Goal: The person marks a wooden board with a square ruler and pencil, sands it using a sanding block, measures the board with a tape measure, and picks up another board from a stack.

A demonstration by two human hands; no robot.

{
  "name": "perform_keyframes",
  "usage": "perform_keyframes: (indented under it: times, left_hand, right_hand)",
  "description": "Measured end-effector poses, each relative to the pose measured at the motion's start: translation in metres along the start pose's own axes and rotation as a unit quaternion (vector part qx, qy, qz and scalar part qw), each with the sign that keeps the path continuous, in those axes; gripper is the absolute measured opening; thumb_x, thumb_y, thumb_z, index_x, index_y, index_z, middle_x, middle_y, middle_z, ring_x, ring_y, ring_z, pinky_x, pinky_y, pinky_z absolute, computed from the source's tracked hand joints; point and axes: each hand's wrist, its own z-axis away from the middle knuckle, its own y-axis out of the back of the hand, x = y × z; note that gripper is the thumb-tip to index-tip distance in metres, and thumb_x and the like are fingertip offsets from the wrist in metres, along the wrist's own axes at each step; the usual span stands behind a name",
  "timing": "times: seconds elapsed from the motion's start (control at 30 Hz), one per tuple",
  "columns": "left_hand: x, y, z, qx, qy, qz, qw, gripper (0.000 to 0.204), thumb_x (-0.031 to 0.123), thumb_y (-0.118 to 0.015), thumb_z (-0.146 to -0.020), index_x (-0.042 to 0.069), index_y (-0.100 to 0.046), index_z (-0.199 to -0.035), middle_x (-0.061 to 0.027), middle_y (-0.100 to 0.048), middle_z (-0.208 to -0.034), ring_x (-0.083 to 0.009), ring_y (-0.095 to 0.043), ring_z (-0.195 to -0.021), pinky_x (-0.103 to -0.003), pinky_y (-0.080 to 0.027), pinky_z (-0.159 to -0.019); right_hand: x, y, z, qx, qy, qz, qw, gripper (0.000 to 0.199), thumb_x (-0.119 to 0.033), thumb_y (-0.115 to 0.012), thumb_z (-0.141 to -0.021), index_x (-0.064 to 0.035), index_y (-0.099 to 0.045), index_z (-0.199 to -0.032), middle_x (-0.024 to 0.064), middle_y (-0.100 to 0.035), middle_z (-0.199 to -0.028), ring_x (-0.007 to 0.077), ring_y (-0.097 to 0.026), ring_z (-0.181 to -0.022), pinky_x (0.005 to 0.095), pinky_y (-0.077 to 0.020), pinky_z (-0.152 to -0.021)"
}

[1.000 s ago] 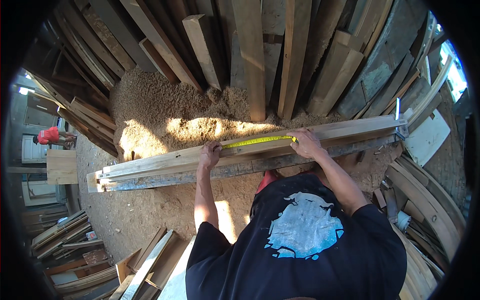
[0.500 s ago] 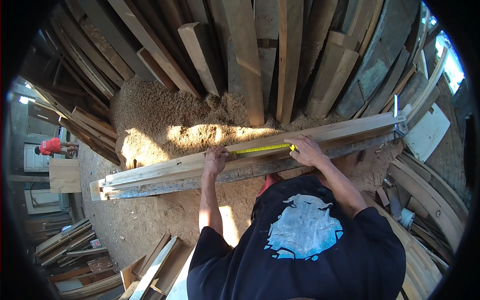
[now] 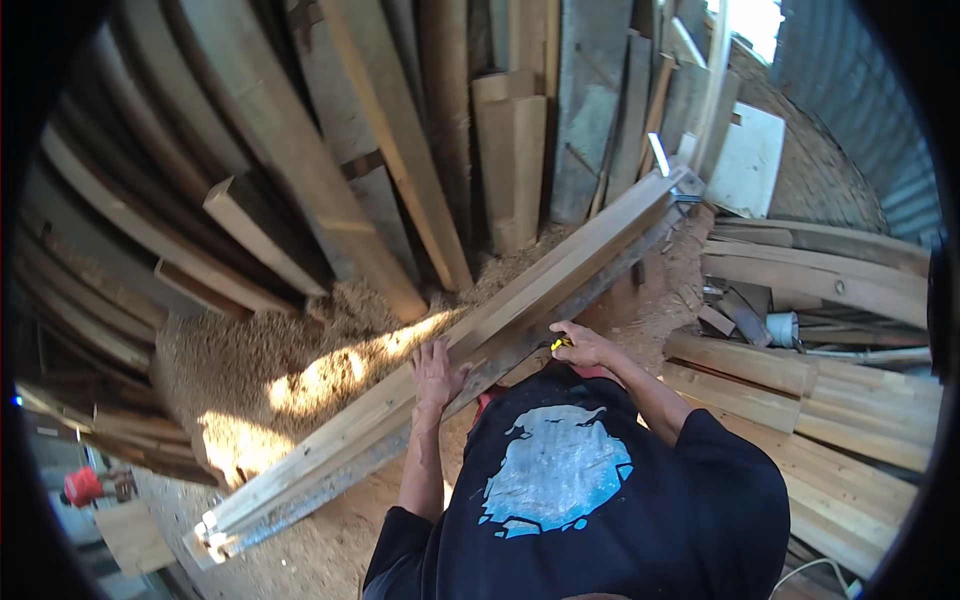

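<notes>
Across the sawdust floor, from seven to one o'clock, lies a long pale wooden plank (image 3: pixel 470 330), steadied by the left hand (image 3: pixel 437 372) pressed flat with fingers spread, while the right hand (image 3: pixel 583 345) at its three o'clock curls around what seems a yellow tape measure (image 3: pixel 560 343).

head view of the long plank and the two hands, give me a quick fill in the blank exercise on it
1. The left hand lies flat on the long ____.
2. The right hand holds a small ____ and black tool at the plank's near edge.
3. The heap behind the plank is ____.
4. The person's dark shirt has a light ____ patch.

Missing words: plank; yellow; sawdust; blue
</notes>
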Motion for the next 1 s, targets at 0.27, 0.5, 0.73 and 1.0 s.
perform_keyframes:
  times: [0.27, 0.5, 0.73, 1.0]
  left_hand:
    - [0.012, -0.037, -0.048, -0.069, -0.048, 0.018, 0.996, 0.055, 0.023, -0.086, -0.074, 0.012, -0.060, -0.121, -0.0191, -0.067, -0.114, -0.0406, -0.063, -0.112, -0.054, -0.048, -0.099]
    - [0.093, -0.072, -0.102, -0.035, -0.061, 0.018, 0.997, 0.051, 0.022, -0.086, -0.070, 0.012, -0.063, -0.114, -0.0147, -0.067, -0.106, -0.0386, -0.066, -0.104, -0.052, -0.051, -0.093]
    - [0.213, -0.119, -0.175, -0.060, 0.002, -0.039, 0.997, 0.049, 0.025, -0.088, -0.068, 0.013, -0.065, -0.110, -0.0112, -0.067, -0.105, -0.0343, -0.067, -0.101, -0.050, -0.052, -0.087]
    - [0.263, -0.135, -0.200, -0.054, 0.097, -0.127, 0.986, 0.046, 0.026, -0.090, -0.063, 0.014, -0.068, -0.102, -0.0081, -0.068, -0.097, -0.0322, -0.067, -0.094, -0.049, -0.052, -0.084]
  right_hand:
    - [0.124, 0.078, 0.002, 0.254, -0.159, -0.122, 0.946, 0.071, -0.034, -0.081, -0.089, -0.0032, -0.052, -0.147, 0.0205, -0.069, -0.123, 0.0278, -0.068, -0.108, 0.0415, -0.0567, -0.091]
    - [0.221, 0.264, -0.032, 0.370, -0.260, -0.239, 0.860, 0.075, -0.039, -0.084, -0.084, 0.0001, -0.054, -0.141, 0.0203, -0.069, -0.117, 0.0284, -0.070, -0.094, 0.0445, -0.0592, -0.063]
    - [0.345, 0.460, -0.094, 0.437, -0.323, -0.031, 0.839, 0.071, -0.042, -0.082, -0.082, 0.0021, -0.060, -0.133, 0.0232, -0.070, -0.120, 0.0334, -0.068, -0.112, 0.0421, -0.0541, -0.094]
    - [0.401, 0.563, -0.187, 0.359, -0.354, 0.027, 0.863, 0.077, -0.047, -0.079, -0.084, -0.0001, -0.055, -0.141, 0.0280, -0.066, -0.134, 0.0419, -0.062, -0.128, 0.0474, -0.0493, -0.107]
